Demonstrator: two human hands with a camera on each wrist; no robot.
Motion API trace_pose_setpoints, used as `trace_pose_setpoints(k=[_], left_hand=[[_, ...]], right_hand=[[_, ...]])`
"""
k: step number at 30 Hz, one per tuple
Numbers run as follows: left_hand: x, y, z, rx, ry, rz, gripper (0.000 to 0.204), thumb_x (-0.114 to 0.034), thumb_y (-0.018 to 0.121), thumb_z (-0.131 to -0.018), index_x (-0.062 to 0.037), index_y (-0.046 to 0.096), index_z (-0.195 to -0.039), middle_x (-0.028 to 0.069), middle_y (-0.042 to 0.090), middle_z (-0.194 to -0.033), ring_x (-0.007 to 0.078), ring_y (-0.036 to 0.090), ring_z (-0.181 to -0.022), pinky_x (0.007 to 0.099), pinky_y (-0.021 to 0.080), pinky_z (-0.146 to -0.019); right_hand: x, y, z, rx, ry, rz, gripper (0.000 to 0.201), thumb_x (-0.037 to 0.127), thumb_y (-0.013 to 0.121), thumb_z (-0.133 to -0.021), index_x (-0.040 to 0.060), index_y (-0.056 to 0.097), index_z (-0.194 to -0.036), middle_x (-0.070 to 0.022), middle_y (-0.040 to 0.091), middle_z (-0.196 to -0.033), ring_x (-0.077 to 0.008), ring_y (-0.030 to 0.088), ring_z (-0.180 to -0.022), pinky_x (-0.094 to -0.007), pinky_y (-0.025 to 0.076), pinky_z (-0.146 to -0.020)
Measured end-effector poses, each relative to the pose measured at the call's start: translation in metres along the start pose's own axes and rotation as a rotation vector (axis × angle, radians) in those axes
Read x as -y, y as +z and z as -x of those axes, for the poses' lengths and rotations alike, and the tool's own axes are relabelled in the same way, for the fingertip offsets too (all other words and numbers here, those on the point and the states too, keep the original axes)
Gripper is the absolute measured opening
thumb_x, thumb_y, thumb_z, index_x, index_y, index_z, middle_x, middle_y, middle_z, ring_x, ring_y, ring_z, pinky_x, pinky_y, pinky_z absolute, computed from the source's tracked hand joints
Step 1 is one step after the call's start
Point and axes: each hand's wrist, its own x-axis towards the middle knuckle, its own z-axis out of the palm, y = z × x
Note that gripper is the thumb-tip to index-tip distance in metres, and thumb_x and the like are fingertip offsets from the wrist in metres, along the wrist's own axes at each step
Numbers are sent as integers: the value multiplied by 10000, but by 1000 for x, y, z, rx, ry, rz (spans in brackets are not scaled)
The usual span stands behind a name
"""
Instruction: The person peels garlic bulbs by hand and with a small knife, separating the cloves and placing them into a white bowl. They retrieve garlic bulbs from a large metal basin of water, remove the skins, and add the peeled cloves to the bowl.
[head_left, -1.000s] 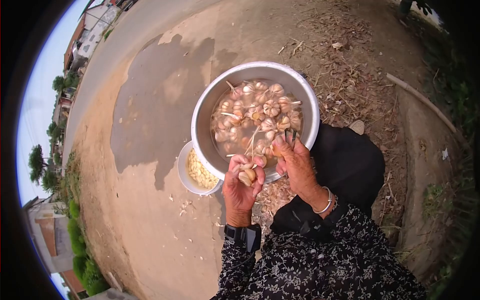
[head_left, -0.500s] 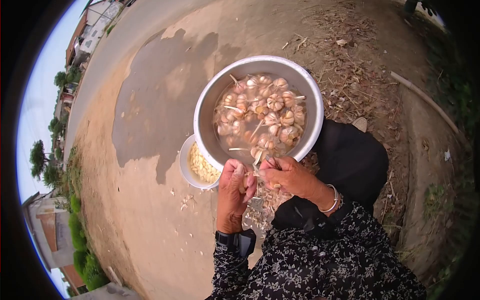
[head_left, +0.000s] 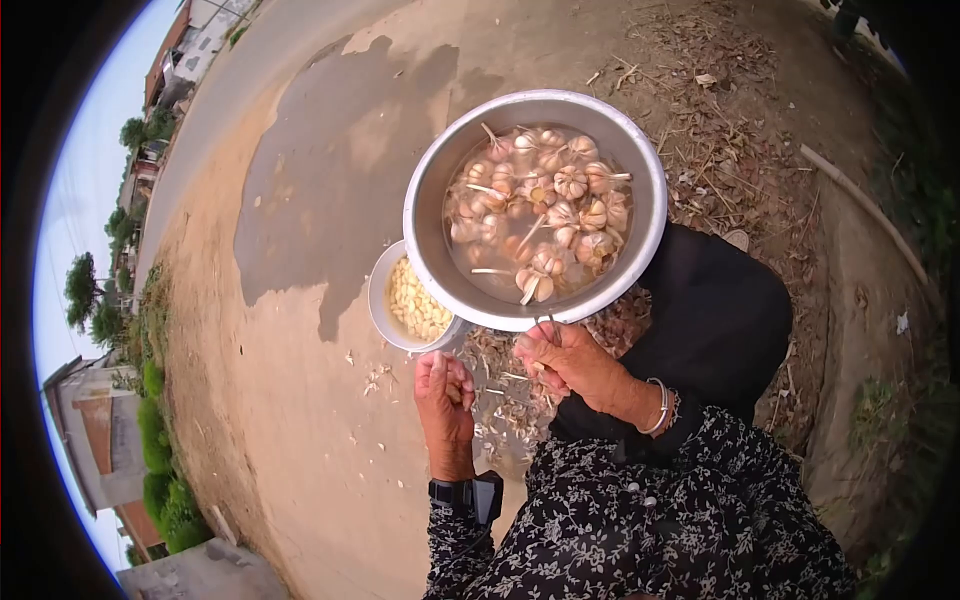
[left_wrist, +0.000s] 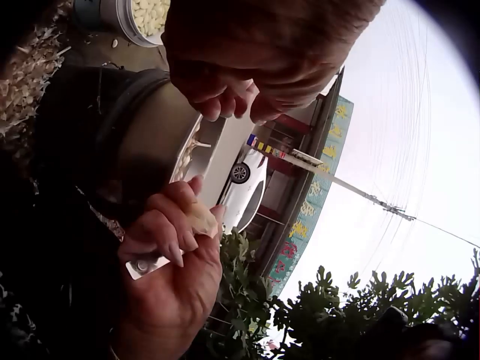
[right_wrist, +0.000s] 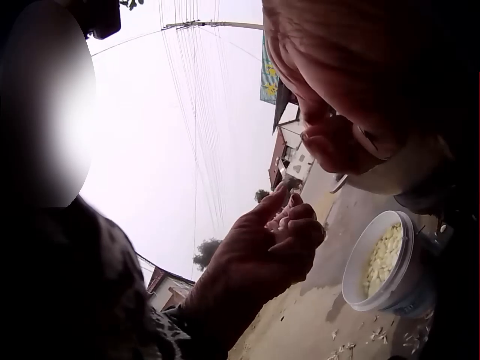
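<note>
My left hand has its fingers curled round garlic cloves, in front of the white bucket; the right wrist view shows that left hand with pale pieces at its fingertips. At the basin's near rim, my right hand grips a small metal tool with a rivet at its end. Thumb and fingers of that hand also pinch a pale garlic piece. Whole garlic bulbs lie in water in the large metal basin. Peeled cloves fill much of the white bucket.
Scattered garlic skins cover the ground below the hands. The person's dark trouser leg is close to the basin's right side. Dry leaves and a long pole lie farther right. A wet patch darkens the ground at the left.
Both hands came together at the basin's near rim half a second ago and have since parted. The left hand has moved left and toward the body, still holding cloves; the right keeps its tool.
</note>
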Motion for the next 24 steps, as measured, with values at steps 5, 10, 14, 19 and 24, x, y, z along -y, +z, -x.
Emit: trace_pose_setpoints(k=[5,10,14,19,24], left_hand=[[33,51,33,115,97,-413,249,-114,661,-866,-71,474,-1024,-4,518,-817,58,497,-616,151,369,-470],[48,66,22,87,413,-712,297,-101,673,-860,-10,478,-1065,31,519,-882,88,513,-749,203,448,-678],[55,64,16,94,-8,-115,310,-142,652,-882,-13,493,-1115,34,546,-910,86,528,-758,193,438,-610],[37,68,20,176,-282,281,306,-181,605,-912,-19,505,-1152,21,571,-930,99,539,-740,178,406,-537],[31,61,17,250,-320,230,406,-259,641,-889,-5,502,-1174,37,580,-962,119,544,-730,170,408,-521]], right_hand=[[-3,4,-1,-145,-58,-371,153,169,571,-942,17,582,-950,-45,616,-833,-99,598,-701,-243,513,-666],[-16,9,-7,-271,-267,-318,152,161,583,-936,22,596,-996,-29,627,-868,-80,584,-721,-239,507,-689],[-15,9,-5,-318,-291,-192,159,152,584,-937,27,606,-1032,-15,624,-880,-66,563,-678,-216,490,-611],[-22,3,-3,-316,-366,157,163,115,591,-922,16,601,-1052,-17,601,-846,-66,554,-616,-215,471,-529],[-26,-5,-5,-408,-669,530,222,105,619,-903,35,595,-1112,-61,630,-1000,-110,617,-698,-236,501,-619]])
